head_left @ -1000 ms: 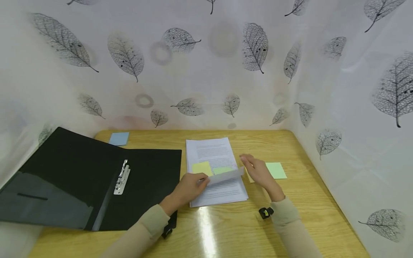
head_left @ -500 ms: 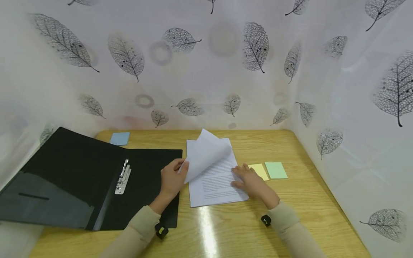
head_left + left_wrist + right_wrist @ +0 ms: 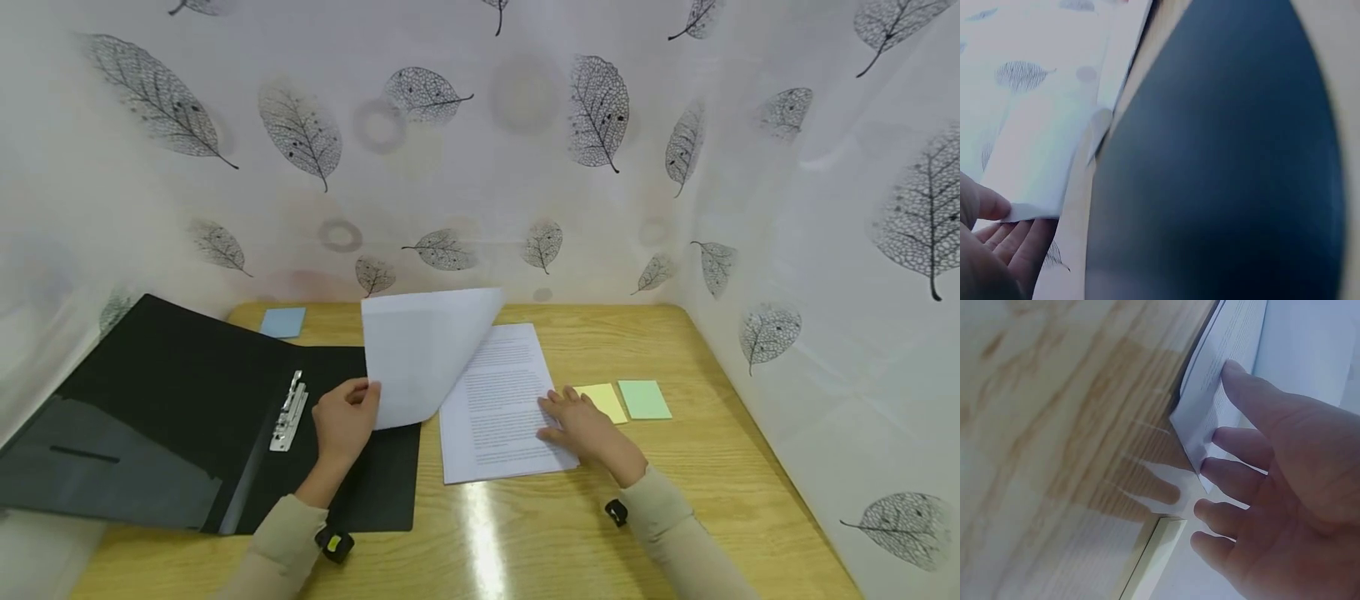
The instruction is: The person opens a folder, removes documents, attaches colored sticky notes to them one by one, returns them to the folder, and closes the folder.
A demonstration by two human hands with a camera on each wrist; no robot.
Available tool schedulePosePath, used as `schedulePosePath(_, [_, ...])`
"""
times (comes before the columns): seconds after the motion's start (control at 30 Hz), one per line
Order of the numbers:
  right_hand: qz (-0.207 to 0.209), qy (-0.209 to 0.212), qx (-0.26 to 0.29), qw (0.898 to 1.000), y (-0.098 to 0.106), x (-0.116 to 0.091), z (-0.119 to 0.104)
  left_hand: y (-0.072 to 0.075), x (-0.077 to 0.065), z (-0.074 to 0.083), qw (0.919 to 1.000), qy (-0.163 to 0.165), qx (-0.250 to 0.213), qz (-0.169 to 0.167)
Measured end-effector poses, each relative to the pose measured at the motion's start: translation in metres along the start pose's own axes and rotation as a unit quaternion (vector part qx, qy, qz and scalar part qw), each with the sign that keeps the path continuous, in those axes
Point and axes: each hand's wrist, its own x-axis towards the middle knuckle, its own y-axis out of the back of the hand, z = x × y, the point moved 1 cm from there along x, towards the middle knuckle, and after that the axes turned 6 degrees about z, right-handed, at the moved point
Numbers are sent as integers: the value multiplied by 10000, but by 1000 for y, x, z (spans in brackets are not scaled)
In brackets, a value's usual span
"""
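My left hand [image 3: 347, 421] pinches the edge of a sheet of paper [image 3: 423, 358] between thumb and fingers, as the left wrist view also shows. The sheet is lifted and bends over to the left, overlapping the black folder in the head view. Below its right side lies a stack of printed pages [image 3: 506, 417] on the table. My right hand [image 3: 588, 429] rests its spread fingertips on the right edge of that stack; in the right wrist view the thumb [image 3: 1254, 394] and fingers touch the page margin.
An open black folder [image 3: 367, 492] with a metal clip [image 3: 288, 417] lies at the left. Yellow sticky notes [image 3: 606, 402] and green sticky notes [image 3: 645, 400] sit right of the pages, and blue ones [image 3: 282, 322] at the back left. A leaf-printed curtain surrounds the table [image 3: 720, 500].
My left hand has carried the sheet's edge leftward off the stack, turning it over and taking the sticky notes on the pages out of sight. My right hand has come down onto the stack's right edge.
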Motion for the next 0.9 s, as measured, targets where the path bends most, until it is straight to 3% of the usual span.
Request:
schedulePosePath(0.17, [6,-45,-41,10000,0,0,0,19,-2,-16,9951,896,-243,-354])
schedulePosePath(0.37, [-6,-27,-53,10000,0,0,-1,32,-4,-31,9743,2015,-756,-666])
schedulePosePath(0.67, [-81,12,61,9999,0,0,-4,49,-9,-49,9513,2877,-1001,-479])
schedulePosePath(0.9, [-15,-20,6,10000,2,1,-5,59,-13,-55,9316,3340,-1257,-691])
